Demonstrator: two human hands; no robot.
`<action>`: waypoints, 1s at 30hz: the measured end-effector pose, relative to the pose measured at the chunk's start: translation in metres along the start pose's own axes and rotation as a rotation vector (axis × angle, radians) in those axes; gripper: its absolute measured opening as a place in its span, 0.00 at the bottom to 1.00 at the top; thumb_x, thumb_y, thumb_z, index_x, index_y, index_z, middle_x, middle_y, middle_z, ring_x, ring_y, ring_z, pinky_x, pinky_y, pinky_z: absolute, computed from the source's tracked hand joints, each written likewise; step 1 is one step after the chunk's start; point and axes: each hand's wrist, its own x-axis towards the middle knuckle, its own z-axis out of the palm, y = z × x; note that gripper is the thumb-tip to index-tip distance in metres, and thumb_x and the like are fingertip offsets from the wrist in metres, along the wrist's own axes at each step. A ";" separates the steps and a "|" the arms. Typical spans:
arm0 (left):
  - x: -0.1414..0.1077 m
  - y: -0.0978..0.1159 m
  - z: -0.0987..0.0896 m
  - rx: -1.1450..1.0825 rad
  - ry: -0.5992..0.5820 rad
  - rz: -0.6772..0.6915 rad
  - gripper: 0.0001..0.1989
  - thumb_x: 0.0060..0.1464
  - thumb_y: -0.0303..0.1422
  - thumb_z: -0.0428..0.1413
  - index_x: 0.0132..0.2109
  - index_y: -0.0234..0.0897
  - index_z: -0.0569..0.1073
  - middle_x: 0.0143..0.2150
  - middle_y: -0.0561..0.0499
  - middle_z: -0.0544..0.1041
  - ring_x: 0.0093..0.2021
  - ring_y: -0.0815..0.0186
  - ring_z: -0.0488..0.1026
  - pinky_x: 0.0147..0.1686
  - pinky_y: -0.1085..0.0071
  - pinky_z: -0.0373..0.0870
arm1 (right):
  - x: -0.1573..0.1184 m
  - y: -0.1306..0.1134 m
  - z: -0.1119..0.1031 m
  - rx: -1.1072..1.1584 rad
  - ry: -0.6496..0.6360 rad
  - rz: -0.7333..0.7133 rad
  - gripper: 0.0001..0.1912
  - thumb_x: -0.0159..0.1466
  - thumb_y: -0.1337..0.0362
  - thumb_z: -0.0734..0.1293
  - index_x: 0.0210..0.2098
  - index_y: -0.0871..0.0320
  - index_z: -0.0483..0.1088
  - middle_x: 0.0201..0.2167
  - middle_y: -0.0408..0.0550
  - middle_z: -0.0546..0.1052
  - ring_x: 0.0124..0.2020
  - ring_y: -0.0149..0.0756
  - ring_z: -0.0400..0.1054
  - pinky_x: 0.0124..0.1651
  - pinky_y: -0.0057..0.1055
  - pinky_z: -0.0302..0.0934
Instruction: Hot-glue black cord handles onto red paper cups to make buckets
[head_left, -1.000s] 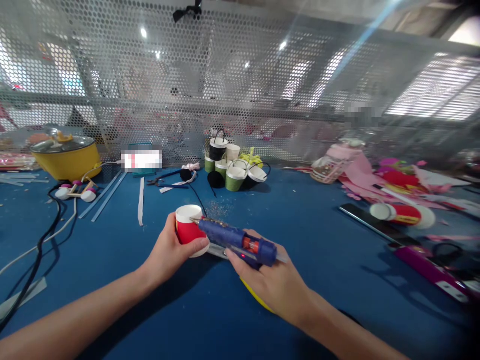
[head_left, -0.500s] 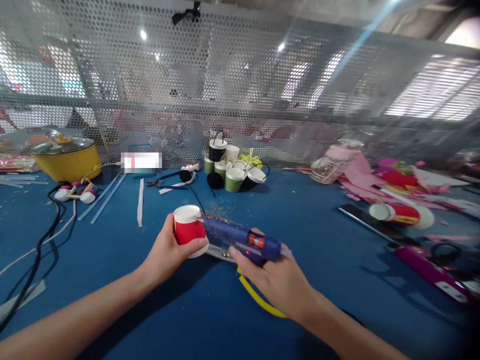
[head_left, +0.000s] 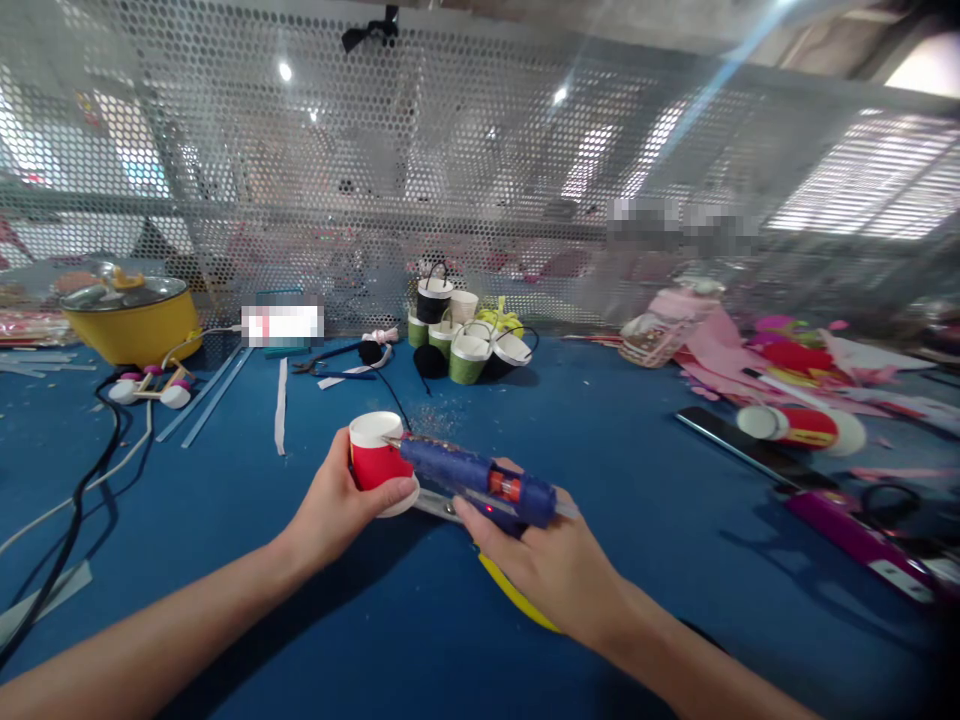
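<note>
Open blue tabletop point(head_left: 630, 450) flanks left hand point(head_left: 337, 500) gripping cup point(head_left: 373, 466), right hand point(head_left: 551, 565) gripping glue gun point(head_left: 454, 466).

Yellow lidded pot point(head_left: 135, 328), perforated screen point(head_left: 480, 140)

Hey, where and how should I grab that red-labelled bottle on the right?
Probably around its red label, straight down from above: the bottle lies on its side, running left to right, so its round body can be spanned across. The right grip is nearer but holds the glue gun.
</note>
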 end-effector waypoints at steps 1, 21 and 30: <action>0.000 0.000 0.000 0.007 0.001 0.002 0.32 0.39 0.39 0.63 0.50 0.35 0.59 0.48 0.43 0.70 0.45 0.58 0.70 0.44 0.62 0.68 | -0.001 0.000 0.001 0.008 -0.009 0.002 0.05 0.59 0.65 0.60 0.26 0.54 0.66 0.20 0.43 0.72 0.19 0.31 0.66 0.25 0.26 0.67; 0.001 0.001 -0.001 0.019 0.017 0.016 0.31 0.39 0.39 0.63 0.49 0.36 0.60 0.44 0.45 0.72 0.41 0.60 0.71 0.42 0.63 0.69 | 0.003 0.004 -0.007 -0.166 0.050 -0.083 0.08 0.58 0.65 0.60 0.27 0.55 0.70 0.24 0.49 0.77 0.29 0.40 0.73 0.36 0.35 0.68; 0.001 0.006 -0.003 0.006 0.020 -0.001 0.30 0.37 0.39 0.63 0.47 0.35 0.62 0.42 0.45 0.73 0.41 0.59 0.71 0.43 0.61 0.69 | 0.004 0.006 -0.013 0.043 -0.073 0.208 0.11 0.59 0.60 0.61 0.22 0.58 0.65 0.12 0.38 0.66 0.13 0.28 0.61 0.18 0.25 0.60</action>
